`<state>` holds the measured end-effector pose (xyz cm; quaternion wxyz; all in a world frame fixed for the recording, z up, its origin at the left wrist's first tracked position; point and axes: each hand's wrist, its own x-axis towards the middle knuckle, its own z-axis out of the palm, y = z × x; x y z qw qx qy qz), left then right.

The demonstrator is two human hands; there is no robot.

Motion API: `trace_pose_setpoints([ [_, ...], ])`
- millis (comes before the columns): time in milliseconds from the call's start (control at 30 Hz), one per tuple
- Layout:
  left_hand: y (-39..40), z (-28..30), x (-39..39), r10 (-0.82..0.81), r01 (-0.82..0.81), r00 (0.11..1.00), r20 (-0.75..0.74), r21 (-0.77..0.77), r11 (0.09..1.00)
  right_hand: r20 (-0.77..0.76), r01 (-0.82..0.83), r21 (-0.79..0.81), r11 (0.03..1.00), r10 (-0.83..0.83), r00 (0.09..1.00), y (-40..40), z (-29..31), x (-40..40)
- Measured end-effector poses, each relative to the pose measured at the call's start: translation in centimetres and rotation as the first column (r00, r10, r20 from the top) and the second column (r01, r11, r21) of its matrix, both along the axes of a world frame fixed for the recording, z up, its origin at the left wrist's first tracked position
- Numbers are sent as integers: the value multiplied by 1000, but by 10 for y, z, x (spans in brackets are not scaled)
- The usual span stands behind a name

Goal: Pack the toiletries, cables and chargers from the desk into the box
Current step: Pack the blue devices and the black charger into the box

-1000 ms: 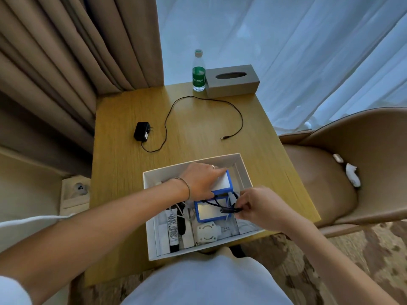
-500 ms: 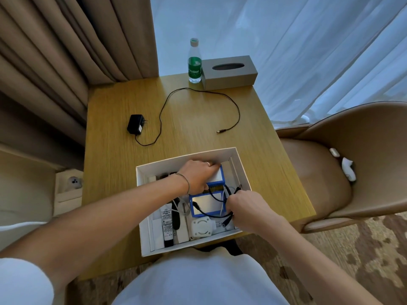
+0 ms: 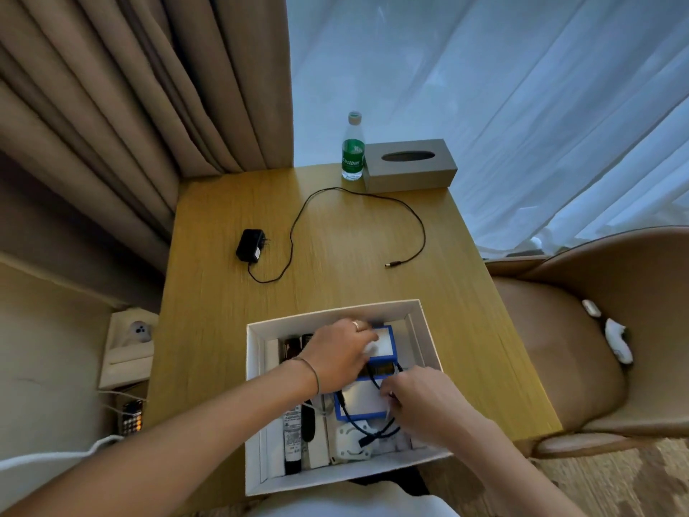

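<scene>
I am working with both hands inside the white box at the near edge of the wooden desk. My left hand is pressing flat, fingers spread loosely, on the upper blue-framed case, which I judge is pinning it so the stack does not shift. My right hand is pinching closed on a thin black cable that is looping over the lower blue-framed case; I am probably tucking the loop down so it lies below the rim.

A white plug adapter is sitting at the box's near side, partly under the cable. Left of it, a dark tube with a white printed label is lying lengthwise against a black oblong item, toiletries kept along one wall to leave room for the chargers. The tube's print is too small to read.

Out on the desk, well apart from the box, the black power adapter is lying with its prongs pointing right and its cord sprawling in a wide arc to a barrel plug; it is not yet packed. At the far edge a water bottle with a green label is touching a grey tissue box; the label's lettering is blurred, and I cannot make the brand out.
</scene>
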<state>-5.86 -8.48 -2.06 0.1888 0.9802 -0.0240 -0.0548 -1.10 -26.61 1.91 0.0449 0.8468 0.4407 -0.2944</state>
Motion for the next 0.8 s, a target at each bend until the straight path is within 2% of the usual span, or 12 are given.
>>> trace_pose_setpoints([
  [167,23,38,-11,184,-155,976,113,-227,961,29,119,289,950,-133,991,31,20,36],
  [300,50,54,-7,440,-356,885,151,-391,849,-7,183,394,901,-196,981,70,34,64],
  [400,77,55,1,646,-548,762,48,-484,682,-53,216,451,866,-216,975,99,41,80],
  [500,111,47,7,792,-728,599,-119,-492,477,-128,244,451,859,-208,970,125,41,91],
  [700,171,19,9,868,-912,303,-392,-384,145,-232,241,452,859,-148,961,179,22,105],
  [800,187,0,10,849,-954,207,-487,-293,65,-264,235,424,875,-129,956,199,9,110],
])
